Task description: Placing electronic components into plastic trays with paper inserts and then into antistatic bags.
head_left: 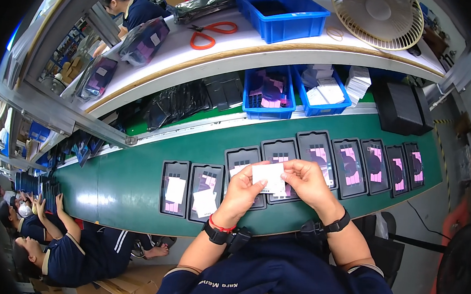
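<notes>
Both my hands hold a small white paper card (265,175), which looks like a folded leaflet or a small stack. My left hand (238,194) pinches its left side, thumb on top. On the right edge, the fingers and thumb of my right hand (311,187) close round it. Beneath them a row of black trays (357,193) lies across the green table, each with pink-and-black flat pieces. White papers lie on the two leftmost trays, one paper (175,189) on the first and another paper (205,203) tilted on the second. My hands partly cover the middle trays.
Behind the trays stand a blue bin (268,115) of pink-and-black pieces, a blue bin (331,109) of white papers and a black box (403,109). The shelf above holds red-handled scissors (204,37), a blue bin (295,30) and a fan (376,9). Co-workers (80,256) sit at left.
</notes>
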Available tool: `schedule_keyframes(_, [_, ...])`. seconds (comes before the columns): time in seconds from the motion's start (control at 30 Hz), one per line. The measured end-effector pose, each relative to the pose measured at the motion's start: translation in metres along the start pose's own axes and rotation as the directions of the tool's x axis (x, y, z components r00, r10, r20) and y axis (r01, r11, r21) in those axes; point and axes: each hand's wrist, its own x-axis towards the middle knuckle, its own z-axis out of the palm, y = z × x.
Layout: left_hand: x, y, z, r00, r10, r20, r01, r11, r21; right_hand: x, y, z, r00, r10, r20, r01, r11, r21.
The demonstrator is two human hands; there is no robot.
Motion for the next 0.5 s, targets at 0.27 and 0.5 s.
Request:
schedule_keyframes(0.27, [0.003, -0.008, -0.014, 1.000, -0.016, 0.007, 0.016, 0.997, 0.069, 0.002, 0.007, -0.006, 0.976, -0.113, -0.188, 0.081, 0.983, -0.167])
schedule_keyframes(0.5, [0.012, 0.008, -0.020, 0.979, 0.094, -0.178, -0.094, 0.996, 0.009, -0.006, -0.018, -0.005, 0.911, -0.385, -0.148, 0.162, 0.665, -0.729])
